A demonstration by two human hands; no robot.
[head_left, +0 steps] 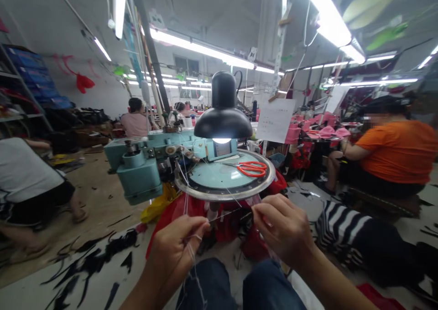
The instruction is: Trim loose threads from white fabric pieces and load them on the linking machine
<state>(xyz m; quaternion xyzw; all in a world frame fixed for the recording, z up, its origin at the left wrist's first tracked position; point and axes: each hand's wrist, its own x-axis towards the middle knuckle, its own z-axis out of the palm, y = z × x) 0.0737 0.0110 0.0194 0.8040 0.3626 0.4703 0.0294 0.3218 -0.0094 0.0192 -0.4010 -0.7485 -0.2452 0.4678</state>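
Just below the near rim of a round machine plate (219, 175), a thin dark strand (227, 215) stretches between my two hands. My left hand (179, 241) pinches its left end, and white thread (196, 278) runs through those fingers and hangs over my knees. The right end of the strand meets the pinched fingers of my right hand (280, 223). Red-handled scissors (251, 168) lie on the plate, beyond my right hand. A black lamp (223, 118) shines above the plate, beside the green machine body (140, 175).
Red fabric (167, 221) and yellow fabric (159, 205) hang under the machine. Dark scraps (92, 260) litter the floor at the left. A person in orange (397, 150) sits at the right, another in white (29, 168) at the left. Striped cloth (345, 228) lies at the right.
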